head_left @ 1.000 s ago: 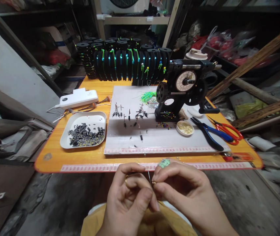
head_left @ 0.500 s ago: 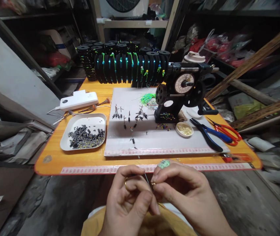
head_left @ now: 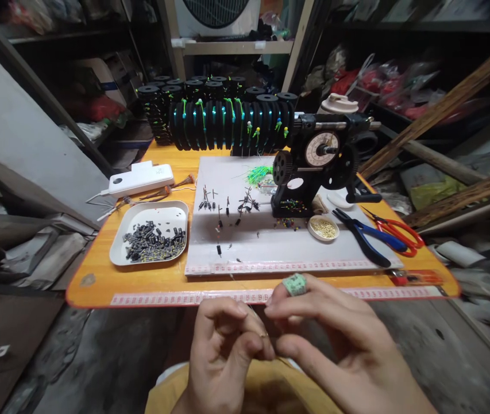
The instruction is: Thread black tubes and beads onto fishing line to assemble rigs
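Note:
My left hand (head_left: 227, 345) is in front of the table edge, fingers curled around a thin line (head_left: 251, 310) that runs forward toward the board. A tiny gold-coloured piece (head_left: 263, 335) shows on the line by its fingertips. Just to the right is my right hand (head_left: 326, 333), thumb and forefinger apart with nothing visible between them; a green wrap (head_left: 295, 284) covers one finger. On the white board (head_left: 270, 247) lie small black cylinders, one black cylinder (head_left: 219, 250) near the front. A round dish (head_left: 323, 229) holds small gold pieces.
At left, a white tray (head_left: 118, 230) contains many small dark parts. Behind the board, a crank winder (head_left: 322, 149) carries black spools (head_left: 227, 126). Blue-handled pliers (head_left: 367, 236) and red-handled pliers (head_left: 404, 236) lie at right. A measuring tape (head_left: 162, 299) follows the table edge.
My right thumb and forefinger have parted and drawn away from the small gold piece. The front black cylinder has shifted left on the board. The view has moved slightly.

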Tool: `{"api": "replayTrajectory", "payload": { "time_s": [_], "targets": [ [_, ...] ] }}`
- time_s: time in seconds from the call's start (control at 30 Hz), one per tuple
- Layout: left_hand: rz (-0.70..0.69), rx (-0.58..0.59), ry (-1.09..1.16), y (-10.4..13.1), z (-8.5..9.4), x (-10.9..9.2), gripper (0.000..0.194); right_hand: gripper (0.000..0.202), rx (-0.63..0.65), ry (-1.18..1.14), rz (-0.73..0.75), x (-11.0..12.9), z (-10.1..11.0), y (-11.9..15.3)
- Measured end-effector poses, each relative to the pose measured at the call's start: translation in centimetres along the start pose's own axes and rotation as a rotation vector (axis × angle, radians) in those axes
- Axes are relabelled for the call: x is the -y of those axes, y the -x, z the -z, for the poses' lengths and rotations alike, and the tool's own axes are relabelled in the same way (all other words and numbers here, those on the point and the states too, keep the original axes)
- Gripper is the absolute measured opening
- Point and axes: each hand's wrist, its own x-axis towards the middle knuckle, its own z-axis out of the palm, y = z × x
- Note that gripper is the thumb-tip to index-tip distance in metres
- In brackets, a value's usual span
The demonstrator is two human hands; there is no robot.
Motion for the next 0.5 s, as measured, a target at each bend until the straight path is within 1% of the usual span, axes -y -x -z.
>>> {"api": "replayTrajectory", "payload": {
  "time_s": [0.1, 0.17, 0.2, 0.23, 0.3, 0.33, 0.4, 0.5],
  "targets": [
    [-0.008, -0.016, -0.043, 0.6, 0.4, 0.4, 0.009, 0.011, 0.053, 0.022, 0.037, 0.3, -0.7, -0.4],
    [-0.005, 0.001, -0.09, 0.7, 0.9, 0.5, 0.013, 0.016, 0.05, 0.008, 0.074, 0.3, -1.0, -0.3],
    [-0.009, 0.029, -0.127, 0.5, 1.2, 0.4, 0.015, 0.018, 0.03, -0.006, 0.093, 0.2, -1.0, -0.2],
    [-0.03, 0.086, -0.176, 0.2, 1.5, 0.2, 0.014, 0.019, 0.005, -0.022, 0.106, 0.0, -1.1, 0.0],
    [-0.126, 0.227, -0.303, -0.7, 1.9, -0.4, 0.012, 0.022, -0.026, -0.071, 0.116, -0.4, -1.1, 0.6],
    [-0.187, 0.297, -0.363, -1.3, 2.1, -0.8, 0.014, 0.023, -0.026, -0.106, 0.112, -0.6, -1.2, 0.9],
    [-0.262, 0.358, -0.453, -2.3, 2.4, -1.6, 0.018, 0.021, 0.01, -0.213, 0.084, -0.9, -1.2, 1.3],
    [-0.296, 0.365, -0.598, -3.2, 3.1, -2.2, 0.018, 0.016, 0.087, -0.444, 0.014, -1.3, -1.2, 1.6]
  ]
}}
